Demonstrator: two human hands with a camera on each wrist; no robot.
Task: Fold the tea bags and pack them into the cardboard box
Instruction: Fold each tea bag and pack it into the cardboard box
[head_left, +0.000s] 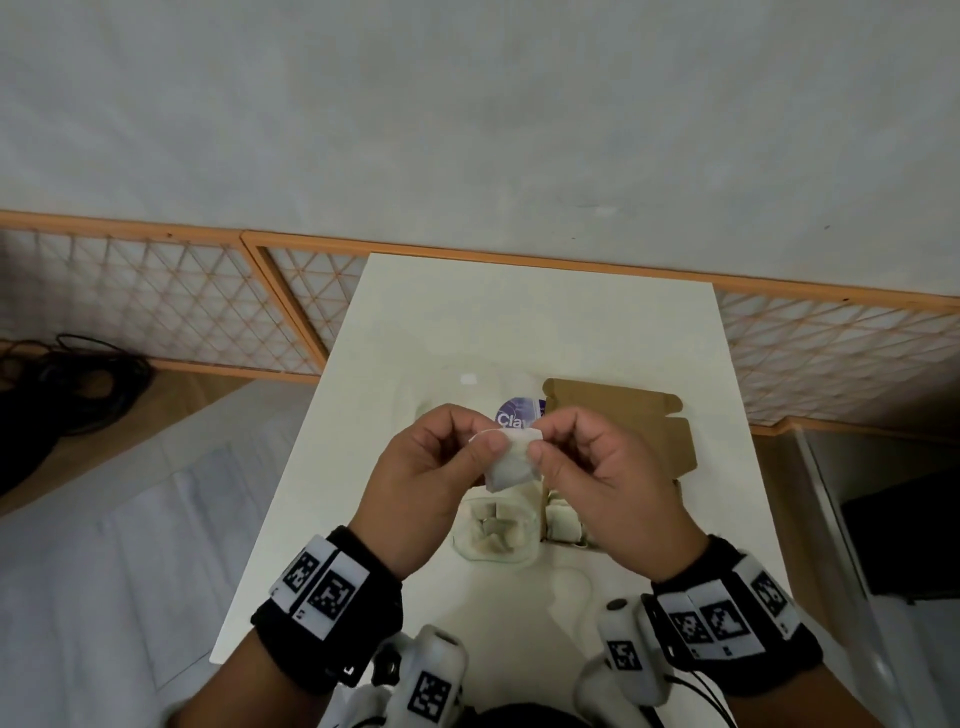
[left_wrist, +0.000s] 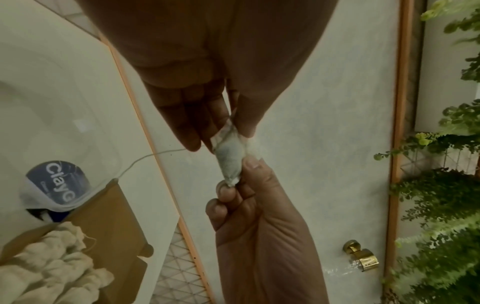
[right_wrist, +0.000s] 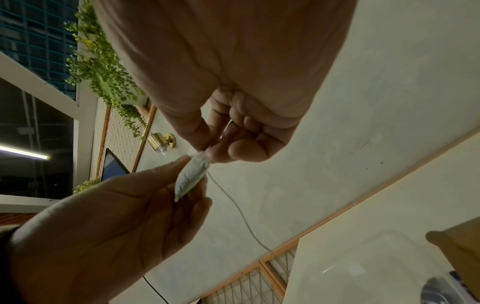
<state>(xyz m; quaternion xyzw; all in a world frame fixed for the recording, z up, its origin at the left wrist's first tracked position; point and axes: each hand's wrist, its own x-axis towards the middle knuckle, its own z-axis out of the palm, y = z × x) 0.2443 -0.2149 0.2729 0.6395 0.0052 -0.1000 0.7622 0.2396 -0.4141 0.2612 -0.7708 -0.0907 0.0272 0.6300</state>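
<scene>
A white tea bag (head_left: 511, 462) hangs above the table between both hands. My left hand (head_left: 485, 440) pinches its upper left corner with thumb and fingers. My right hand (head_left: 537, 442) pinches the upper right corner. In the left wrist view the tea bag (left_wrist: 228, 156) looks rolled narrow, and its string (left_wrist: 145, 158) trails off to the left. The right wrist view shows the same tea bag (right_wrist: 191, 176) with its string (right_wrist: 239, 209) dangling. The brown cardboard box (head_left: 623, 415) lies open under my right hand, with several tea bags (head_left: 563, 514) in it.
A clear container (head_left: 493, 530) holding loose tea bags stands on the white table (head_left: 395, 364) below my hands. A clear lid with a purple label (head_left: 517, 415) lies behind the hands. Dark cables (head_left: 78, 384) lie on the floor to the left.
</scene>
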